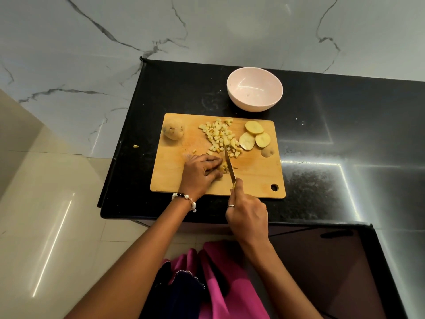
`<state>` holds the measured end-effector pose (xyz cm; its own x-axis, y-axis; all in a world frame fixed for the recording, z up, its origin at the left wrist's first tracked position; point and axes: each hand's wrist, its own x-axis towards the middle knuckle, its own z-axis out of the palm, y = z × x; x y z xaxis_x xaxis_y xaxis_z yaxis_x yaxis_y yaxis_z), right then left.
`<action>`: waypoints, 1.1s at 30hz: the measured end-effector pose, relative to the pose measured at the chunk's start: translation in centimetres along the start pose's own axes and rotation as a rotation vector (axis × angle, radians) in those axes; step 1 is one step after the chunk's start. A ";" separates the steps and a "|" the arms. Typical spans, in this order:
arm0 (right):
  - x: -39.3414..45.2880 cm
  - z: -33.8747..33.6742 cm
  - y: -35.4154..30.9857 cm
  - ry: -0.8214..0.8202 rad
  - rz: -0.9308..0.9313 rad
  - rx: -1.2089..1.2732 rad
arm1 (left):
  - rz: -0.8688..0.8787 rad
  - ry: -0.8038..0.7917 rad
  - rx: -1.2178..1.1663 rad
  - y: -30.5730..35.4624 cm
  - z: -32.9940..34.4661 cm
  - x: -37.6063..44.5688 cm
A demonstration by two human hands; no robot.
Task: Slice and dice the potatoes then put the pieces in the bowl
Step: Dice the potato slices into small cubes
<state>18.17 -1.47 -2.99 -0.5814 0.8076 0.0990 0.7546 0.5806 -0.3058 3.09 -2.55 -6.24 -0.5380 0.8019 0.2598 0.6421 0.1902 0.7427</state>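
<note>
I have my left hand curled down over a stack of potato strips near the middle of the wooden cutting board, fingertips tucked and its grip pinning the strips flat. My right hand has its grip clenched round the handle of the kitchen knife, whose blade lies just beside the left fingertips, its tip reaching into the pile of diced potato farther up the board.

Three round potato slices lie at the board's right, touching one another, with a skin-side end piece just below them near the edge. One whole potato sits unpeeled in the far left corner. The pale pink bowl stands on the black tabletop beyond the board and looks empty, so I judge the task about halfway: dicing in hand, transfer not begun. One stray cube lies on the tabletop left of the board.

The cut faces should be wet and starchy, so I expect the strips to slide apart under the blade; firm downward pressure near the cut line seems wise. The dice are light and loose, best scooped together rather than pinched. The whole potato is hard and will roll, so I would hold it across its middle.
</note>
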 end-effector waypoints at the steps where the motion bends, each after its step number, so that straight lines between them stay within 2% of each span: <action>1: 0.0 -0.1 -0.2 0.002 -0.004 0.013 | 0.003 -0.001 -0.001 0.0 -0.1 -0.1; 14: -0.2 0.8 -0.8 -0.030 0.005 -0.044 | -0.010 0.076 -0.004 0.0 0.4 -0.2; 21: 0.7 1.5 -1.6 -0.052 -0.040 -0.182 | -0.021 0.089 -0.009 -0.2 0.8 -0.1; 28: -3.3 1.6 -0.4 -0.059 -0.065 -0.130 | -0.038 0.092 0.013 0.2 0.9 -0.3; 33: -1.3 0.9 0.4 -0.042 -0.052 -0.130 | -0.053 0.080 -0.002 0.3 0.6 -0.3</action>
<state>18.99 -2.41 -4.14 -0.6311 0.7724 0.0713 0.7544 0.6326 -0.1754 3.79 -2.37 -6.46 -0.6127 0.7433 0.2686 0.6107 0.2295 0.7579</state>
